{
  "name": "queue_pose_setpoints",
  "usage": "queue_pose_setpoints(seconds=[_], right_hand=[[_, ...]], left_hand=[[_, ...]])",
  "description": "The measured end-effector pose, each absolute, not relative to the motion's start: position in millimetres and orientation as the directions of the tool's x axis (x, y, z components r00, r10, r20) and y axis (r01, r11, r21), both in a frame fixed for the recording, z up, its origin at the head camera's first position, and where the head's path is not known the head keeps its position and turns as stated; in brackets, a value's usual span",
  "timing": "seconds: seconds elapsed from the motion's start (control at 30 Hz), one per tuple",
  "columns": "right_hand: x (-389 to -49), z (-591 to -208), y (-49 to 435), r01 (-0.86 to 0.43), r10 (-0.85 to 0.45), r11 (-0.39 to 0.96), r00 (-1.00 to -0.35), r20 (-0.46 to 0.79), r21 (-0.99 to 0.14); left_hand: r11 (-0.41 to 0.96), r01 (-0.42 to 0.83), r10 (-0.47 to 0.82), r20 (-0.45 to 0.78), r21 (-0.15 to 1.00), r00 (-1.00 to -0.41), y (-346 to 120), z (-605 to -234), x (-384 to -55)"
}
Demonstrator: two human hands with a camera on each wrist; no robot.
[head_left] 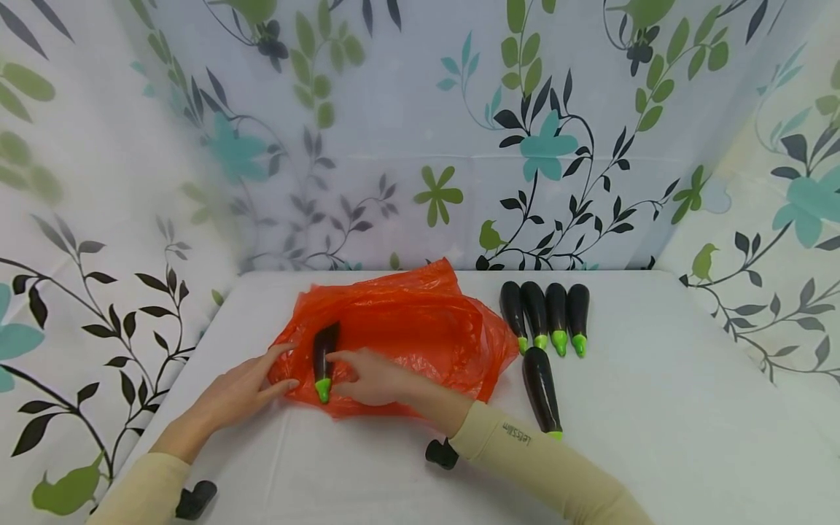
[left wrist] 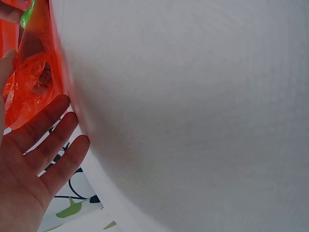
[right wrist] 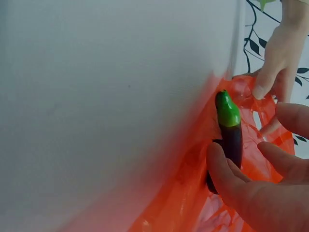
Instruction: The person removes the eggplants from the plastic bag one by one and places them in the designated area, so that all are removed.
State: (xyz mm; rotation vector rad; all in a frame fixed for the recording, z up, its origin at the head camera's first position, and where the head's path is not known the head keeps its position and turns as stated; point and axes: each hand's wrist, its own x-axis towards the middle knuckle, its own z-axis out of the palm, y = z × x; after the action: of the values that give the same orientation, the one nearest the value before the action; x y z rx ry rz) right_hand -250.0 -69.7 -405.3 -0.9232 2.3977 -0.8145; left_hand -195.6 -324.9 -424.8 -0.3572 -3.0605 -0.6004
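A dark eggplant (head_left: 323, 361) with a green stem end lies over the left part of a red plastic bag (head_left: 420, 343); I cannot tell whether it is inside. My right hand (head_left: 377, 375) is just right of it. In the right wrist view, the thumb of the right hand (right wrist: 256, 193) is beside the eggplant (right wrist: 231, 140), and its other fingers are spread apart from it. My left hand (head_left: 239, 386) is at the bag's left edge. Its thumb touches the red plastic (left wrist: 31, 96), while the other fingers stretch out straight in the left wrist view.
Several eggplants (head_left: 556, 313) stand in a row to the right of the bag. Another eggplant (head_left: 541, 390) lies below them, nearer the front. The white table (head_left: 656, 408) is bordered by leaf-patterned cloth (head_left: 367, 160) at the back and sides.
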Motion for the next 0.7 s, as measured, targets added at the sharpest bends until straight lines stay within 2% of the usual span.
queue_pose_setpoints(seconds=[0.2, 0.37, 0.7], right_hand=[[-247, -410, -75, -0.433, -0.682, 0.660, -0.688, -0.248, -0.614], [-247, -411, -77, -0.434, -0.674, 0.669, -0.696, -0.247, -0.603], [-245, -409, -83, -0.519, -0.714, 0.663, -0.654, -0.250, -0.539]], left_hand=[[0.904, 0.223, 0.221, 0.048, 0.366, -0.974, -325, -424, -196], [0.909, 0.220, 0.217, 0.049, 0.355, -0.975, -326, -423, -197], [0.907, 0.223, 0.219, 0.053, 0.358, -0.974, -326, -425, -196]])
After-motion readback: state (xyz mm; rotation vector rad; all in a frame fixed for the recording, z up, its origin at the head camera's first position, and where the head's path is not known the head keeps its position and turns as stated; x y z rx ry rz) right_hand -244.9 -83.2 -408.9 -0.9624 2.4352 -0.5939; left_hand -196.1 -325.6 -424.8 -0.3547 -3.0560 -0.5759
